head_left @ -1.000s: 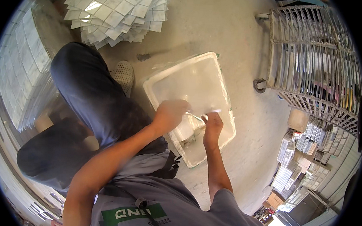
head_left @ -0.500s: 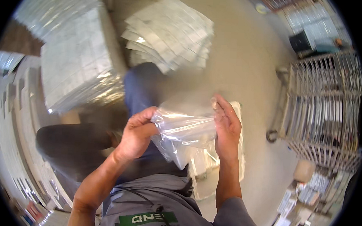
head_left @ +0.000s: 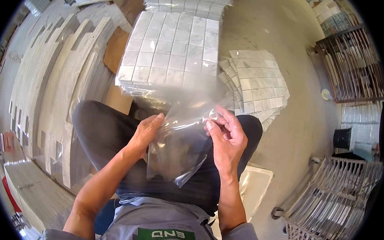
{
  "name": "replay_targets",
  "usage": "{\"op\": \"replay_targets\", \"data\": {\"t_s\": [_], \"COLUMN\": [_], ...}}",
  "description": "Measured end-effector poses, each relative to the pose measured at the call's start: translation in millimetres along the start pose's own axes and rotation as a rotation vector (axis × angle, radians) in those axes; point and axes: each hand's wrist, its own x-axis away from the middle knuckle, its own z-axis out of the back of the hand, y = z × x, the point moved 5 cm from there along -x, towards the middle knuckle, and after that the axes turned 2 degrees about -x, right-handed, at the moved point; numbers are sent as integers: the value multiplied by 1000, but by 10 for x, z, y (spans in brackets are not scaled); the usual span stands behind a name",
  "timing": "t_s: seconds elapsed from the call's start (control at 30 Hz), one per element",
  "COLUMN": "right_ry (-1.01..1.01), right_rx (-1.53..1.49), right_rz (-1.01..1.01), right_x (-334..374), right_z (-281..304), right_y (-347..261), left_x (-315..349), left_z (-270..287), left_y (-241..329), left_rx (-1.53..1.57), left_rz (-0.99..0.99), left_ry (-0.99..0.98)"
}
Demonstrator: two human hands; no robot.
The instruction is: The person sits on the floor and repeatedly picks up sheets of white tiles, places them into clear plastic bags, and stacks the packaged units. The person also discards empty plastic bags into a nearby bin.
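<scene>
A clear plastic bag (head_left: 180, 139) hangs above my lap, its upper part stretched between my two hands. My left hand (head_left: 144, 134) grips the bag's left edge, thumb on top and fingers closed. On the other side, my right hand (head_left: 228, 138) pinches the bag's upper right edge between thumb and fingers. Just beyond my hands stands a stack of white-grey marble mosaic tile sheets (head_left: 172, 49), with plastic film around its near side. Right of that stack, more mosaic sheets (head_left: 263, 82) lie fanned in a loose pile on the floor.
A pale shallow tray (head_left: 257, 190) lies by my right knee. Wheeled racks (head_left: 326, 209) of thin slabs line the right side, with a black bucket (head_left: 341, 138) near them. Long stone pieces (head_left: 67, 96) are stacked at the left, beside brown cardboard (head_left: 116, 51).
My body and view have turned left toward the wrapped stack, with the bag now over my lap. My right hand has gone from spread fingers to a pinch on the bag.
</scene>
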Motion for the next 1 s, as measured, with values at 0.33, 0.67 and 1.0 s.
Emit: {"op": "replay_targets", "data": {"t_s": [0.33,0.67,1.0], "right_ry": [-198,-152,240], "right_rx": [-51,-307,-2], "right_rz": [6,-264,88], "right_x": [158,500,220], "right_z": [-354,-667,37], "right_y": [241,865,354], "left_x": [127,52,97], "left_z": [-386,-122,509], "left_y": [322,-342,22], "left_rx": [106,404,120], "left_rz": [-348,5,-504], "left_ry": [-387,-128,440]}}
